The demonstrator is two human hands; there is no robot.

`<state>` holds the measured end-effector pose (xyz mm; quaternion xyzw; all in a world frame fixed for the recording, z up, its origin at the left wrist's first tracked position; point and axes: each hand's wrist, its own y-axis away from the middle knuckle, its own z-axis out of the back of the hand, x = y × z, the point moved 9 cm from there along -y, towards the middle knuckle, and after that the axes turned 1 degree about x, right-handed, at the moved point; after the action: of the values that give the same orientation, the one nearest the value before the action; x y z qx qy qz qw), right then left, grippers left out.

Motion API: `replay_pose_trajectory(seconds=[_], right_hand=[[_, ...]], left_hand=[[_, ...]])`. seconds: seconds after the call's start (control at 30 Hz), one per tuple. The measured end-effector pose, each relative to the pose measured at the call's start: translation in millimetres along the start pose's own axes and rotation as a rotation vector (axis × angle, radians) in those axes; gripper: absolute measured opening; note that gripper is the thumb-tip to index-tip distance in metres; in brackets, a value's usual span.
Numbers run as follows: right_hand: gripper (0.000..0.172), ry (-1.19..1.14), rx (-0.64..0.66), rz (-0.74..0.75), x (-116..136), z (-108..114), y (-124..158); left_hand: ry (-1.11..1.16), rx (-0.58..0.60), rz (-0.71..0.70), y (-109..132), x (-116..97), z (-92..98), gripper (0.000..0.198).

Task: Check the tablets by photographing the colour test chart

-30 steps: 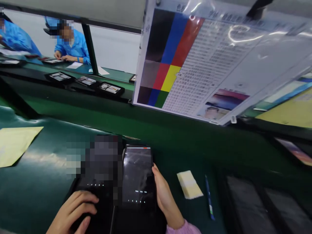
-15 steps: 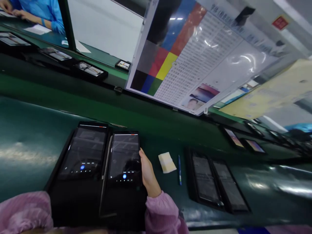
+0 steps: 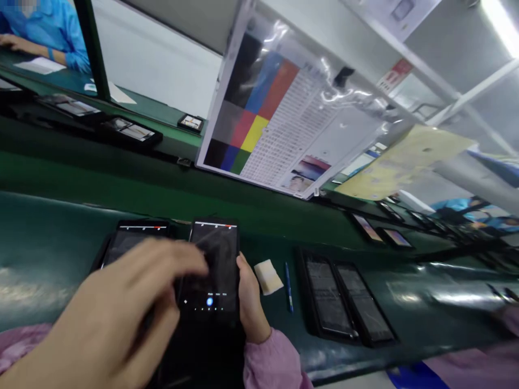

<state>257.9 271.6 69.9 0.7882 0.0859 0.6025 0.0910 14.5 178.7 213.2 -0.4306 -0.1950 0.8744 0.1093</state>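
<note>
The right-hand phone [image 3: 222, 265] is seen at the lower centre of the frame, its long axis run nearly up and down the picture, its top end pointed toward the upper edge and its screen turned up to the viewer. Beside it, on the left, a second phone [image 3: 126, 243] is set with its top end pointed the same way (most of its length is hidden). By the right hand [image 3: 252, 302] the right-hand phone is clasped along its right edge, with the thumb laid at the rim and the other fingers mostly out of sight. The left hand [image 3: 117, 308] is blurred and held part-open above both phones, its fingers bent over and nothing seen in its grasp; whether the right-hand screen is touched by the fingertips cannot be told. On that screen a blue round icon is shown low down, with a line of tiny words above it, too small to be read surely, and a red mark is set in the pale bar at the top. No brand can be made out. To the right, a cream-coloured block [image 3: 268, 276] and a blue pen [image 3: 288, 287] are laid on the green table [image 3: 36, 232]. In the upper centre, coloured patches and dense rows of print are borne by a plastic-covered chart [image 3: 259, 121]; the print cannot be read.
</note>
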Motion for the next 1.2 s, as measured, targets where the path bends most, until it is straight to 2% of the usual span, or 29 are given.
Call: replay_pose_trajectory(seconds=[0.03, 0.1, 0.17, 0.23, 0.33, 0.4, 0.5, 0.73, 0.83, 1.0, 1.2], right_hand=[[0.046, -0.021, -0.006, 0.048, 19, -2, 0], [0.047, -0.05, -0.063, 0.199, 65, -6, 3], [0.047, -0.066, -0.114, 0.394, 111, -14, 12], [0.046, -0.086, -0.097, 0.561, 146, -30, 23], [0.049, -0.101, 0.008, 0.729, 171, -56, 39], [0.056, -0.062, 0.084, 0.802, 176, -68, 47], [0.067, 0.018, 0.154, 0.845, 177, -77, 52], [0.069, 0.039, 0.238, 0.844, 181, -85, 54], [0.072, 0.058, 0.229, 0.82, 176, -82, 51], [0.085, 0.057, 0.182, 0.815, 171, -75, 47], [0.085, 0.072, 0.182, 0.838, 171, -74, 48]], left_hand=[[-0.057, -0.038, 0.028, -16, -4, 2.6, 0.045], [-0.106, -0.035, 0.082, -38, -5, -2.3, 0.064], [-0.026, 0.059, 0.074, -47, -6, -19.3, 0.073], [0.109, 0.145, 0.022, -48, -10, -35.9, 0.07], [0.233, 0.118, 0.003, -45, -12, -41.3, 0.064], [0.244, 0.073, 0.006, -45, -12, -38.3, 0.065], [0.255, 0.077, 0.003, -46, -15, -37.7, 0.063], [0.252, 0.092, -0.034, -47, -17, -41.4, 0.058], [0.225, 0.075, -0.054, -49, -20, -41.0, 0.055], [0.19, 0.034, -0.006, -49, -16, -38.1, 0.056], [0.229, 0.02, 0.036, -48, -14, -36.8, 0.061]])
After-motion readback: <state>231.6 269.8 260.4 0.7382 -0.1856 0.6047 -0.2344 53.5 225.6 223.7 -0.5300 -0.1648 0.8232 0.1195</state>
